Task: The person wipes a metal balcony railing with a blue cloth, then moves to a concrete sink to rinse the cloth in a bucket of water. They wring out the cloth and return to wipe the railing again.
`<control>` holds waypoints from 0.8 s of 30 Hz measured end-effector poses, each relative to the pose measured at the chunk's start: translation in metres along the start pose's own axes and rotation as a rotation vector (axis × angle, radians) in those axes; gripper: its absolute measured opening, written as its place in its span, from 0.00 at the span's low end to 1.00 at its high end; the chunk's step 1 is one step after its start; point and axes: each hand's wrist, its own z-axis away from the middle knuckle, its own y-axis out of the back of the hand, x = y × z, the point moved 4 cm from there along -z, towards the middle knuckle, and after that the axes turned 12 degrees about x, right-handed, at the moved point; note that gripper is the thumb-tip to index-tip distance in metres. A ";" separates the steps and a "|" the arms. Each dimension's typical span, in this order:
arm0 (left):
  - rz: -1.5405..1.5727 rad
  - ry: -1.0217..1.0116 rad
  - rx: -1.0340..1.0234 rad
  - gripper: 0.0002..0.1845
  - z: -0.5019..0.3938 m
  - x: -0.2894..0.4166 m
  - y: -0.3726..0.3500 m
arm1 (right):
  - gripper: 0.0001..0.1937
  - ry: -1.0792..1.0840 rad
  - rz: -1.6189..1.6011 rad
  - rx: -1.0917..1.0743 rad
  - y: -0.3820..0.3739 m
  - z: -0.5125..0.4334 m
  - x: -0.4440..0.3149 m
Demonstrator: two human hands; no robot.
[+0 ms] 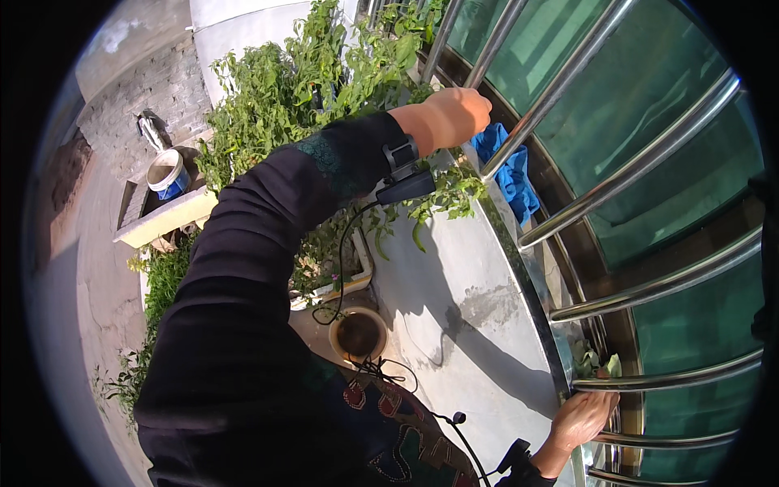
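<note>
At the upper middle, my left hand (459,115) reaches to the sill beside the foot of a metal window bar (496,45). Its fingers are curled and partly hidden, so what they hold cannot be told. A crumpled blue cloth (514,176) lies behind the bars, just below that hand. At the lower right, my right hand (584,417) passes in between two curved bars, its fingertips hidden by the bar (663,380) above. Right beside those fingers is a pale green crumpled thing (587,359), perhaps cloth or leaves; whether it is gripped is unclear.
Green window panes (688,322) stand behind the bars, above a dark-edged ledge (517,268). Pepper plants (261,103) grow close by my left arm, with green peppers (419,236) hanging. A round pot (359,335) stands below; a white and blue bucket (167,173) is farther left. Black cables hang near my body.
</note>
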 end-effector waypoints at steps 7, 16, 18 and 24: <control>0.199 0.115 0.209 0.12 0.059 -0.025 0.033 | 0.21 0.011 -0.006 0.006 0.000 0.001 0.001; 0.610 0.201 0.445 0.14 0.045 -0.020 0.032 | 0.20 -0.006 -0.017 0.003 -0.001 0.000 0.001; 0.582 0.103 0.462 0.14 0.027 -0.006 0.023 | 0.20 -0.020 0.000 0.004 -0.002 0.000 0.002; 0.166 0.041 -0.031 0.18 0.003 0.010 -0.010 | 0.21 -0.019 0.007 0.014 -0.003 0.001 0.003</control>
